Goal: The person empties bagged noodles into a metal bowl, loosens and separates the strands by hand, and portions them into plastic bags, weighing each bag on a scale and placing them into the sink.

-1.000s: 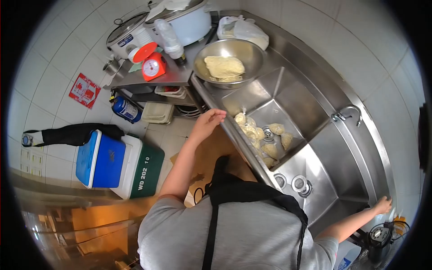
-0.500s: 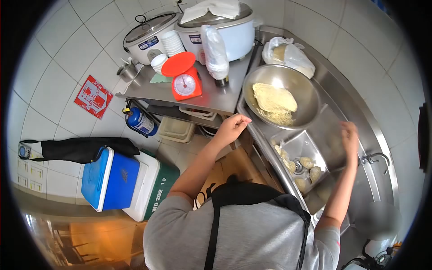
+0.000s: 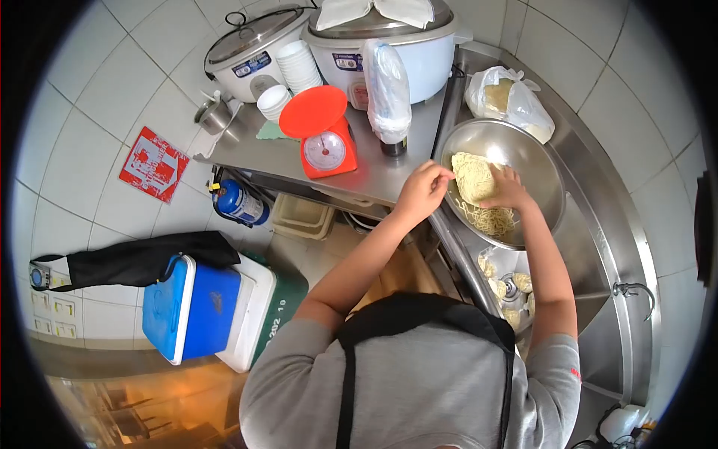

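A wide steel bowl (image 3: 550, 176) holds a clump of pale yellow noodles (image 3: 473, 176), with looser strands below it. My right hand (image 3: 512, 190) reaches into the bowl and grips the right side of the noodles, thumb and fingers curved around them. Beside the bowl's left rim is my left hand (image 3: 425, 188), its fingers pinched together; whatever they may hold is too small to make out. Below the bowl, several small portions of noodles (image 3: 523, 282) lie in the sink (image 3: 535, 262), partly covered by my right forearm.
On the steel counter at left stand a red kitchen scale (image 3: 326, 150), a plastic-covered bottle (image 3: 389, 97), stacked white cups (image 3: 298, 66) and two rice cookers (image 3: 419, 52). A white plastic bag (image 3: 512, 101) lies behind the bowl. The tap (image 3: 636, 292) is at right.
My right hand has moved from over the sink's right side into the bowl and onto the noodles. My left hand has come closer to the bowl's rim, still pinched.
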### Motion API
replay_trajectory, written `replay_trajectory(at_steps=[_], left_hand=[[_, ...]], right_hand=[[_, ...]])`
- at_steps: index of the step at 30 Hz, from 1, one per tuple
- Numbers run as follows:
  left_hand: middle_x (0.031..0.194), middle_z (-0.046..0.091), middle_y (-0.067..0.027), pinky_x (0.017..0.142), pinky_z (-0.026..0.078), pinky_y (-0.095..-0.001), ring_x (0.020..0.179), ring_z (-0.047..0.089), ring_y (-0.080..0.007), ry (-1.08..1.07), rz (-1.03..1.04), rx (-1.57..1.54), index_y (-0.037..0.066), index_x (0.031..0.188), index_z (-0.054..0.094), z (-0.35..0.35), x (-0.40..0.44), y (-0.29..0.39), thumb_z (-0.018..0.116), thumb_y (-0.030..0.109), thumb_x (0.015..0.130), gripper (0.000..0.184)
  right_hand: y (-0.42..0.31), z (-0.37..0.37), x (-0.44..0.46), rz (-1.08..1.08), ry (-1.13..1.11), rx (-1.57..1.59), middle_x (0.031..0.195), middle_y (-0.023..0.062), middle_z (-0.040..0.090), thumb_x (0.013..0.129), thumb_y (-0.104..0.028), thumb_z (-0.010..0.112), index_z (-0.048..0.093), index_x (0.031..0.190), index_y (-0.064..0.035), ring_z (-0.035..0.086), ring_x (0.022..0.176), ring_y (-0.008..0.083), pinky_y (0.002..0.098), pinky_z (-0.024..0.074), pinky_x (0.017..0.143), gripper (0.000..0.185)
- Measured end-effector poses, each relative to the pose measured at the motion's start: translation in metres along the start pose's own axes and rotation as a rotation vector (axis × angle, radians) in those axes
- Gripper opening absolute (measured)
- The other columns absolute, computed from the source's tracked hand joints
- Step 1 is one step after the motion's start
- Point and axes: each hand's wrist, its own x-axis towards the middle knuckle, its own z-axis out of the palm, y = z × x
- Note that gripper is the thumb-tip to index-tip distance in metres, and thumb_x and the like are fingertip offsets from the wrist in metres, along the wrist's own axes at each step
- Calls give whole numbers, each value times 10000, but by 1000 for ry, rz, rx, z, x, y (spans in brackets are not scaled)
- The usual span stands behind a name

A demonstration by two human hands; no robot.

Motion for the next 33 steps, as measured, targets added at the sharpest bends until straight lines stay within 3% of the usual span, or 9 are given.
replay_trajectory(at_steps=[4, 9, 12, 15, 19, 22, 26, 27, 33], left_hand=[[893, 548, -55, 641, 436, -256, 822, 539, -164, 31, 148, 90, 63, 883, 619, 17, 12, -1, 544, 37, 797, 117], [1012, 518, -94, 799, 476, -286, 938, 553, -215, -133, -83, 82, 51, 946, 597, 31, 32, -41, 579, 51, 784, 163], [1193, 436, -140, 921, 405, -314, 1125, 450, -275, -370, -119, 47, 75, 1200, 469, 59, 56, -67, 673, 147, 727, 519], [1365, 297, -186, 1034, 253, -416, 1281, 241, -367, -508, -99, 440, 101, 1339, 307, 88, 75, -88, 776, 331, 581, 921], [1437, 158, -193, 1039, 101, -575, 1335, 121, -348, -881, 19, 693, 69, 1400, 111, 96, 96, -66, 816, 474, 435, 1262], [1410, 228, -208, 1037, 95, -580, 1310, 223, -331, -968, -45, 468, 53, 1398, 94, 101, 103, -64, 819, 481, 426, 1286], [1307, 387, -218, 1017, 304, -368, 1189, 418, -305, -1048, -29, 316, 13, 1364, 199, 115, 119, -93, 822, 449, 428, 1206], [1245, 477, -177, 938, 384, -277, 1118, 490, -274, -1086, -35, 374, 35, 1299, 362, 120, 125, -95, 822, 403, 459, 1026], [1058, 610, -127, 862, 434, -301, 962, 586, -219, -1197, -209, 113, 69, 1147, 546, 134, 149, -107, 821, 344, 504, 752]], right_hand=[[6, 2, 19, 15, -102, -46, 1365, 190, 279, 402, -356, 851, 215, 1380, -270, 273, 1236, 445, 481, 323, 986, 1170], [59, 26, 35, -166, 6, 208, 1322, 194, 330, 445, -224, 808, 298, 1339, -243, 323, 1208, 424, 447, 337, 986, 1029], [57, 24, 27, -150, 32, 331, 1248, 193, 396, 460, -156, 774, 360, 1303, -214, 377, 1168, 386, 416, 346, 982, 940], [55, 24, 27, -161, 90, 409, 1197, 180, 443, 455, -145, 777, 403, 1272, -185, 424, 1130, 355, 390, 365, 963, 900], [39, -3, 19, -175, 91, 387, 1153, 127, 498, 460, -127, 778, 474, 1208, -140, 479, 1082, 308, 358, 388, 932, 808], [22, -28, 8, -149, 62, 434, 1157, 104, 525, 470, -101, 780, 523, 1162, -104, 514, 1056, 268, 332, 406, 900, 738], [41, -19, 12, -96, 60, 628, 1177, 122, 529, 498, -147, 810, 519, 1183, -91, 502, 1090, 247, 319, 400, 905, 746], [46, -15, 15, -64, 81, 628, 1192, 123, 516, 516, -158, 816, 494, 1211, -87, 493, 1100, 241, 320, 391, 918, 769], [72, 2, 32, 193, -27, 881, 1227, 167, 462, 554, -255, 828, 335, 1331, -73, 447, 1151, 276, 337, 362, 964, 938]])
